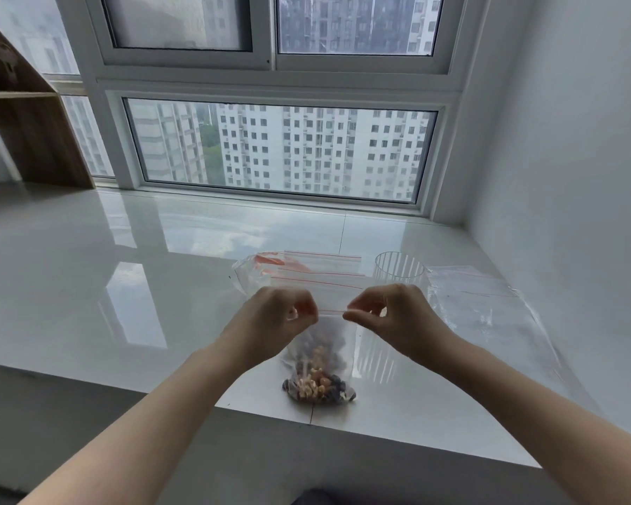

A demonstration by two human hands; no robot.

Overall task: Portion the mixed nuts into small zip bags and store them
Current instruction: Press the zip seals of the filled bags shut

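A small clear zip bag (334,344) with a red seal line hangs upright just above the white sill, with mixed nuts (319,386) settled in its bottom. My left hand (281,318) pinches the left end of the seal strip. My right hand (390,315) pinches the right end. Between the two hands the top edge is stretched level. Behind them lies a stack of empty zip bags (317,271) with red seal lines.
A clear ribbed plastic cup (397,267) stands behind my right hand. A large clear bag (489,311) lies flat at the right, near the wall. The sill's front edge (379,435) runs just below the nuts. A wooden shelf (26,122) stands far left.
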